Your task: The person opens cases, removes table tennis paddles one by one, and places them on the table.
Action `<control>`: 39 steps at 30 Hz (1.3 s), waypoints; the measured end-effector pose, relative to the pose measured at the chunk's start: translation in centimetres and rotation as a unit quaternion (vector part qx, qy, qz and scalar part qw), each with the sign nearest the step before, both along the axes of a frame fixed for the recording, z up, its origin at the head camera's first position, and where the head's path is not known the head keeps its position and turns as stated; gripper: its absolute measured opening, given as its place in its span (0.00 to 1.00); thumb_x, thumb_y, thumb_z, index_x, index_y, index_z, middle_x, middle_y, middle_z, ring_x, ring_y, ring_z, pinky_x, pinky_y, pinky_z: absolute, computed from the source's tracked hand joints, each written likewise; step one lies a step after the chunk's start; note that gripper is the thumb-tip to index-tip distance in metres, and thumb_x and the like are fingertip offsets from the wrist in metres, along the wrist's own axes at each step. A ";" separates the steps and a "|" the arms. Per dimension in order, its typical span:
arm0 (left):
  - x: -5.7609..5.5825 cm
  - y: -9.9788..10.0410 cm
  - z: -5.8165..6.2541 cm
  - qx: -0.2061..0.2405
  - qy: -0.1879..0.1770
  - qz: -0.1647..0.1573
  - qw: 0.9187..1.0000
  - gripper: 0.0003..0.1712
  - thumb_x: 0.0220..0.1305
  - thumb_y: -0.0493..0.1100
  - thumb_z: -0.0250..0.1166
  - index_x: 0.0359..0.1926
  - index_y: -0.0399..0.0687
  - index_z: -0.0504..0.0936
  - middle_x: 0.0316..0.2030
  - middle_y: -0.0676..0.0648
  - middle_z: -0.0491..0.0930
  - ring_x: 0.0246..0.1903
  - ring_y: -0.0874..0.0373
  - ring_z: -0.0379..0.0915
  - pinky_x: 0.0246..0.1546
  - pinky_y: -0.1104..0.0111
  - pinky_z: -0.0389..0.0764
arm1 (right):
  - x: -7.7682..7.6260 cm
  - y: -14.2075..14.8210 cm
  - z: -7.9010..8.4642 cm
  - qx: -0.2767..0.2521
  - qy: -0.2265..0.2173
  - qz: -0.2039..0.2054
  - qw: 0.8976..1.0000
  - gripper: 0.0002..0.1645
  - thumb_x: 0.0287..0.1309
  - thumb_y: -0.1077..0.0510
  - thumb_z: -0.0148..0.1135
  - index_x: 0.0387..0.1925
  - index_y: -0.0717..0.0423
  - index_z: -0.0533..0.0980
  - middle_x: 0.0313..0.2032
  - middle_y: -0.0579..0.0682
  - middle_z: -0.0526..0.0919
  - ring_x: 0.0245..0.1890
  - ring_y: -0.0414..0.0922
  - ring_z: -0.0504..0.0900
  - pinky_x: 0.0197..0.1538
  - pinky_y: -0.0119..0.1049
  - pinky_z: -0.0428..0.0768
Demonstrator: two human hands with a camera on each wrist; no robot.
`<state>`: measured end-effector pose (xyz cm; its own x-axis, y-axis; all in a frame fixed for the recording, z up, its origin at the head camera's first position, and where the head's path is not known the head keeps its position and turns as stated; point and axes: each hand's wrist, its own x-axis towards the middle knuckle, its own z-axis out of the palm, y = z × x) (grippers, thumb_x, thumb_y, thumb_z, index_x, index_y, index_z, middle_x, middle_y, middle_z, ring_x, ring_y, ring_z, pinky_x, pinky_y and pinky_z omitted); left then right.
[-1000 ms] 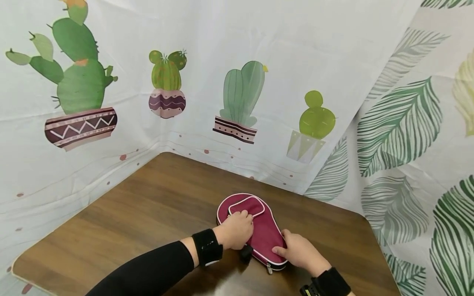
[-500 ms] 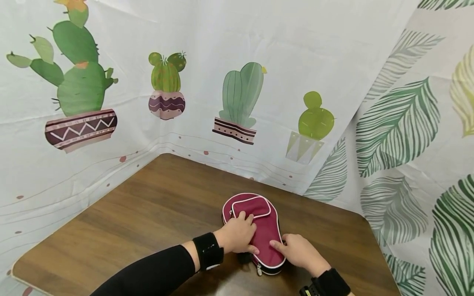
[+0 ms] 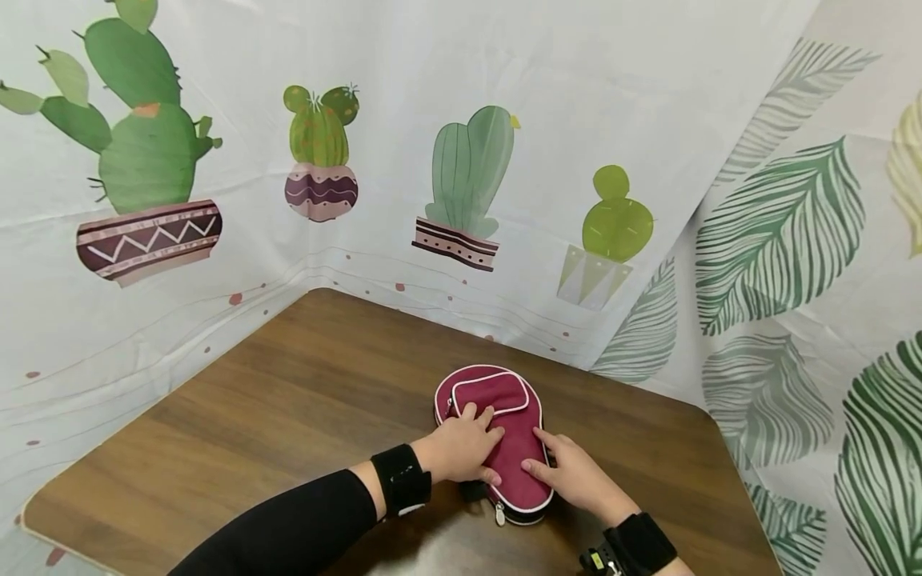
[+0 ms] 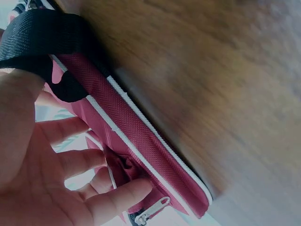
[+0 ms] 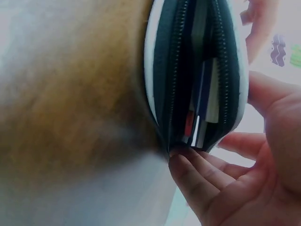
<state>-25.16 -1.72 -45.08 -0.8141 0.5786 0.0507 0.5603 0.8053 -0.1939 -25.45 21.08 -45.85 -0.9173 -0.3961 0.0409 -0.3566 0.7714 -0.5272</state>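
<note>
A maroon table tennis paddle case (image 3: 513,456) with white piping lies on the wooden table, its round end away from me. My left hand (image 3: 461,444) rests spread on its left side, fingertips just below the zipped front pocket (image 3: 491,393). On the right edge, my right hand (image 3: 579,476) grips the case with its thumb on top and fingers along the side. In the right wrist view the side zipper (image 5: 223,61) is undone there, and thin layered edges (image 5: 202,94) with dark, pale and red parts show inside. A black strap loop (image 4: 42,37) sticks out on the left side.
The brown wooden table (image 3: 288,384) extends to the left and behind the case. White fabric (image 3: 389,192) printed with cacti hangs along its far edges, and leaf-printed fabric (image 3: 778,240) hangs at the right. A metal zipper pull (image 3: 500,514) hangs at the case's near end.
The case has turned slightly, its handle end swinging left. My left hand has gone from curled at the pocket to spread on the case. My right forefinger has slid farther up the edge.
</note>
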 end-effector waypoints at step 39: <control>3.7 2.3 1.6 0.090 -0.057 0.019 0.994 0.46 0.62 0.76 0.55 0.58 0.41 0.80 0.44 0.40 0.82 0.39 0.52 0.82 0.40 0.63 0.83 | 0.9 -0.6 -0.4 0.032 0.063 0.028 0.997 0.32 0.51 0.67 0.66 0.60 0.65 0.75 0.50 0.57 0.85 0.39 0.43 0.86 0.42 0.38 0.83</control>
<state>-21.46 0.62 -43.50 -0.8419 0.5366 0.0577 0.5383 0.8426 0.0181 -24.54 20.50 -46.29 -0.8826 -0.4526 0.1270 -0.4605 0.7784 -0.4266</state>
